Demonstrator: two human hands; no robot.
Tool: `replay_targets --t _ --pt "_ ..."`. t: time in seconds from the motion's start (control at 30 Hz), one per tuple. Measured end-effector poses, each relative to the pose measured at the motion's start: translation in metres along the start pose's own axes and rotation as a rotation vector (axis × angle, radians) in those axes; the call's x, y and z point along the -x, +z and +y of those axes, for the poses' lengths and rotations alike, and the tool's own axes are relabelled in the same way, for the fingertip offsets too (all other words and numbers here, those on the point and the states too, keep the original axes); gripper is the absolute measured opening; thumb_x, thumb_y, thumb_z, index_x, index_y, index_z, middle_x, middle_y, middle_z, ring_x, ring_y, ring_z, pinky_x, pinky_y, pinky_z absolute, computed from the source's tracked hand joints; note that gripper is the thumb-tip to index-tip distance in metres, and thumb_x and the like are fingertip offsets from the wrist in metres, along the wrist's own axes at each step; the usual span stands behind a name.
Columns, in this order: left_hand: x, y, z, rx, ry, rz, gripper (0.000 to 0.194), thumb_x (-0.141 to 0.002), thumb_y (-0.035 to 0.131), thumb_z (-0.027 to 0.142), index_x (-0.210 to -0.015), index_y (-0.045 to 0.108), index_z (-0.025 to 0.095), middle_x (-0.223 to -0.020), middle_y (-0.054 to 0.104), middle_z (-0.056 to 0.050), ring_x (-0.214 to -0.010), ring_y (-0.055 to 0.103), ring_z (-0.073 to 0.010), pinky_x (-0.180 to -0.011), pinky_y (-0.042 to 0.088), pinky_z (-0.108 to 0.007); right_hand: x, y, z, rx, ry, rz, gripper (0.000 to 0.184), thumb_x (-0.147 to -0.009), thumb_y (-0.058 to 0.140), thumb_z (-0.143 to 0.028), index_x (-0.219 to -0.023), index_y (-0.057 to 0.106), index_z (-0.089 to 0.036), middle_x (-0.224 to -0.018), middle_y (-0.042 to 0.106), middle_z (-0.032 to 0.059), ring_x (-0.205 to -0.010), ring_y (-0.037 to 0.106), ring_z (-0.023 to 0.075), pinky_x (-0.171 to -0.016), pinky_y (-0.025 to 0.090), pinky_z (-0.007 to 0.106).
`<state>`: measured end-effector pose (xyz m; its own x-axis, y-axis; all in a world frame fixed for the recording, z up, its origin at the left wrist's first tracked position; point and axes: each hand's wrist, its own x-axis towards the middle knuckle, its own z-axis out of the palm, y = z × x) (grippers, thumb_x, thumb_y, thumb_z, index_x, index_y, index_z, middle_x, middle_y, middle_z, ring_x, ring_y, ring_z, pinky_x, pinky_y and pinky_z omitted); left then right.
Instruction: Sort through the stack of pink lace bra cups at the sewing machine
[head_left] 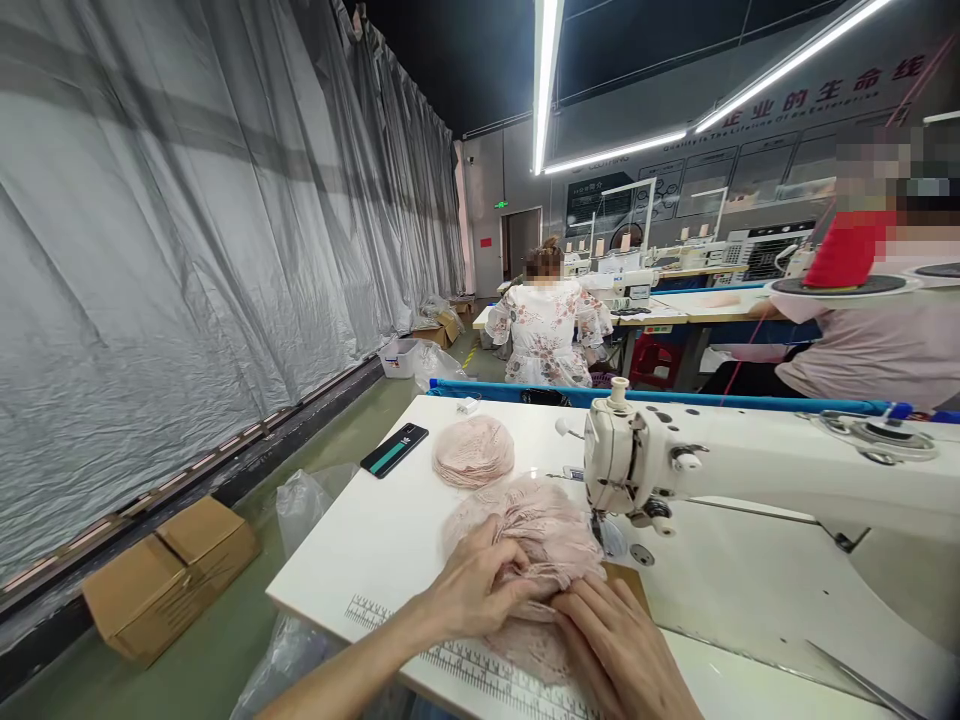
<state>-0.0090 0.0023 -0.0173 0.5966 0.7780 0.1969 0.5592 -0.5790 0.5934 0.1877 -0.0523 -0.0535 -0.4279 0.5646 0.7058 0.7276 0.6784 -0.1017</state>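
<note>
Pale pink lace fabric point(540, 530) lies bunched on the white table, just left of the sewing machine's needle area. My left hand point(480, 585) grips a fold of it, thumb and fingers pinched together. Close by on the right, my right hand point(611, 635) has its fingers bent over the same lace at its lower edge. Part of the lace hangs toward me below both hands. The sewing machine point(619, 460) stands right beside the fabric, its presser foot partly hidden by the lace.
A stack of round pink lace pieces point(474, 452) and a phone point(394, 450) lie on the table's far left. Scissors point(862, 675) rest at the lower right. A cardboard box point(171, 575) sits on the floor. One person point(547, 330) sits ahead, another at right.
</note>
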Motion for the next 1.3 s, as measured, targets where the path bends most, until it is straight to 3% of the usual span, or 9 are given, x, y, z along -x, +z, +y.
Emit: replay_targets --t 0.1,0.17,0.27,0.37,0.47,0.57,0.8,1.03,1.3 --pt "0.001 0.003 -0.002 -0.050 0.068 0.002 0.040 -0.070 0.077 0.047 -0.091 0.058 0.018 -0.087 0.046 -0.003 -0.080 0.049 -0.0201 -0.068 0.043 -0.030 -0.007 -0.001 -0.001 -0.006 0.018 0.002 0.020 -0.094 0.037 -0.010 -0.082 0.050 -0.020 -0.070 0.054 0.0004 -0.064 0.048 0.0165 -0.063 0.029 0.030" --pt "0.000 0.008 -0.005 -0.118 0.110 0.047 0.040 -0.066 0.081 0.039 -0.091 0.058 0.018 -0.087 0.047 -0.003 -0.082 0.049 -0.0209 -0.070 0.043 -0.030 -0.010 -0.002 -0.002 -0.009 0.032 0.015 0.021 -0.094 0.037 -0.010 -0.081 0.049 -0.020 -0.069 0.054 0.0002 -0.065 0.048 0.0169 -0.063 0.029 0.030" --pt "-0.001 0.014 -0.008 -0.165 0.121 0.115 0.015 -0.078 0.062 0.014 -0.091 0.057 0.018 -0.087 0.047 -0.003 -0.082 0.049 -0.0205 -0.074 0.042 -0.032 -0.009 -0.006 -0.004 0.000 0.043 0.023 0.017 -0.095 0.037 -0.012 -0.090 0.052 -0.019 -0.078 0.058 0.0030 -0.072 0.050 0.0182 -0.067 0.030 0.031" --pt "-0.003 0.016 -0.010 -0.153 0.126 0.144 0.024 -0.076 0.048 0.006 -0.094 0.056 0.019 -0.087 0.049 -0.004 -0.081 0.049 -0.0200 -0.074 0.042 -0.033 0.001 -0.006 -0.007 -0.003 -0.001 -0.013 0.013 -0.096 0.042 -0.018 -0.096 0.055 -0.020 -0.091 0.062 0.0044 -0.077 0.052 0.0178 -0.068 0.032 0.031" --pt "-0.003 0.016 -0.012 -0.134 0.169 0.137 0.032 -0.077 0.043 0.006 -0.105 0.052 0.019 -0.094 0.051 -0.005 -0.086 0.050 -0.0205 -0.080 0.042 -0.035 0.014 0.001 -0.011 -0.017 -0.045 -0.053 0.019 -0.098 0.041 -0.029 -0.089 0.056 -0.022 -0.085 0.064 0.0018 -0.073 0.054 0.0169 -0.066 0.031 0.031" --pt "-0.002 0.016 -0.013 -0.131 0.220 0.094 0.035 -0.080 0.038 0.005 -0.108 0.051 0.018 -0.096 0.052 -0.006 -0.090 0.049 -0.0217 -0.085 0.042 -0.037 0.023 0.009 -0.013 -0.019 -0.038 -0.070 0.032 -0.100 0.028 -0.020 -0.085 0.056 -0.021 -0.079 0.062 0.0022 -0.069 0.054 0.0168 -0.065 0.030 0.032" --pt "0.000 0.006 -0.012 -0.102 0.248 -0.012 0.029 -0.071 0.046 -0.004 -0.067 0.066 0.018 -0.085 0.042 -0.003 -0.086 0.050 -0.0190 -0.077 0.044 -0.030 0.016 0.003 -0.007 -0.101 0.008 -0.075 0.020 -0.094 0.037 -0.012 -0.089 0.054 -0.022 -0.080 0.061 0.0013 -0.071 0.054 0.0162 -0.064 0.039 0.027" --pt "0.002 0.004 -0.007 -0.076 0.207 -0.034 0.038 -0.071 0.045 -0.006 -0.083 0.072 0.019 -0.090 0.044 -0.004 -0.095 0.050 -0.0222 -0.086 0.045 -0.038 0.014 0.001 -0.006 -0.131 0.039 -0.053 0.018 -0.092 0.040 -0.010 -0.089 0.053 -0.022 -0.080 0.063 0.0012 -0.072 0.055 0.0156 -0.062 0.045 0.025" --pt "0.004 0.005 -0.008 -0.083 0.220 -0.018 0.037 -0.073 0.045 -0.001 -0.089 0.072 0.020 -0.091 0.046 -0.006 -0.093 0.050 -0.0233 -0.079 0.047 -0.036 0.014 0.003 -0.004 -0.142 0.087 -0.013 0.017 -0.091 0.042 -0.012 -0.086 0.055 -0.023 -0.076 0.063 0.0006 -0.069 0.057 0.0154 -0.061 0.048 0.025"
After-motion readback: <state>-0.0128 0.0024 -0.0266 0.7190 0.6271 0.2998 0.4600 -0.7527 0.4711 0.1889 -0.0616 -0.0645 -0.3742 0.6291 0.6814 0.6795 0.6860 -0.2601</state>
